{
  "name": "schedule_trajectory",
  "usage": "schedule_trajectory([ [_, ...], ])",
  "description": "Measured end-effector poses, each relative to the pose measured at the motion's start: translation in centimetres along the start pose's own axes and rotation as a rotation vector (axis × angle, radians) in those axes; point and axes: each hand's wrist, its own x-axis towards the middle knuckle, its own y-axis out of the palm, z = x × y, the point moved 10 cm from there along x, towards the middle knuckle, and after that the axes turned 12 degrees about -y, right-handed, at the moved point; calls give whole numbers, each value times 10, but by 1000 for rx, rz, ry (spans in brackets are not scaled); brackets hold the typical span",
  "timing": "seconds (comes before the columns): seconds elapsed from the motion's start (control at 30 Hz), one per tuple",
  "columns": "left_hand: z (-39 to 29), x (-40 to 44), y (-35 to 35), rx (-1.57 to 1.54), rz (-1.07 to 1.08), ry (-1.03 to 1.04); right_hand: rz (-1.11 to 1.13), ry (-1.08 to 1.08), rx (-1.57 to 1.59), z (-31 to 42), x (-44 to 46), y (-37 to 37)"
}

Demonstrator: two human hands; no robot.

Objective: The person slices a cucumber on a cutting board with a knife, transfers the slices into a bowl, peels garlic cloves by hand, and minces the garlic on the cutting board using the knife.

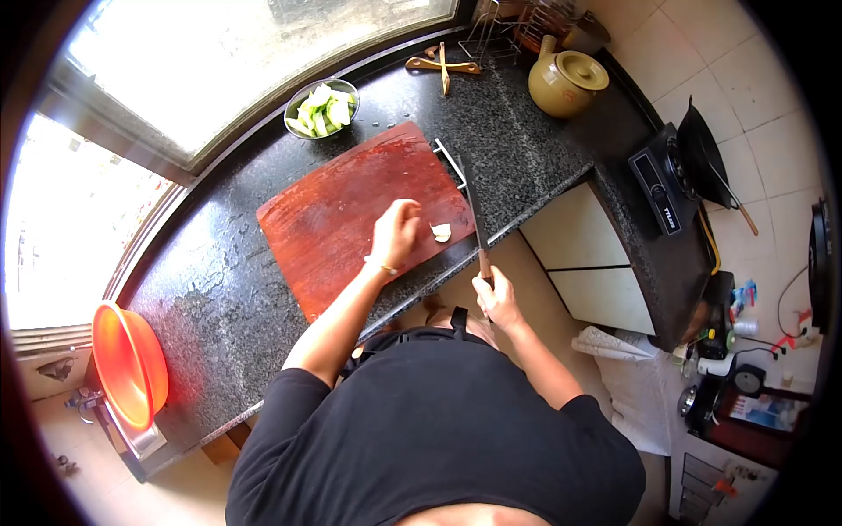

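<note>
A reddish-brown cutting board [338,206], wet in places, lies at an angle on the dark stone counter. Over its right part is my left hand [397,232], fingers curled in; whatever may be inside them is hidden. To the right of that hand, near the board's edge, rests a small whitish piece that looks like garlic [440,232]. My right hand [497,298] grips the wooden handle of a kitchen knife [474,206] in front of the counter. The blade shows nearly edge-on and points away from me, along the board's right side.
Cut green vegetable pieces fill a bowl [322,110] behind the board. A wooden cross-shaped trivet [444,67] and a lidded clay pot [568,83] stand farther back. At right are a stove [660,180] and a black wok [704,153]; an orange basin [132,364] sits at left.
</note>
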Motion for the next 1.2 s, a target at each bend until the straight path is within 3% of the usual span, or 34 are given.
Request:
schedule_trajectory([
  [0.03,-11,0,20,34,21,77,-41,50,96,5,-2,-3],
  [0.07,-28,-5,40,233,-34,291,-54,61,96,3,-3,-6],
  [0.13,-50,-15,75,295,66,526,-81,85,95,1,-7,-13],
  [0.23,-45,-28,88,401,101,680,-109,119,95,-8,-17,-21],
  [0.33,-15,-13,49,499,86,507,-101,94,-38,-32,-27,-35],
  [0.43,-4,-12,2,430,-84,507,-103,32,-204,-46,-32,-39],
  [0.6,-13,-1,33,402,3,474,-53,-87,-412,-15,-15,-30],
  [0.7,-18,-5,55,289,218,429,-23,-138,-474,-2,-3,-25],
  [0.83,-6,-7,7,233,20,308,-7,-284,-625,21,12,-20],
  [0.87,-11,-11,-16,267,-109,384,-18,-335,-654,33,13,-18],
  [0.97,23,-10,-66,130,-230,144,-75,-478,-690,59,13,-14],
  [1.07,41,-15,-85,99,-300,87,287,-119,-887,-11,19,5],
  [1.2,34,-15,-73,194,-263,140,310,-239,-718,8,37,3],
])
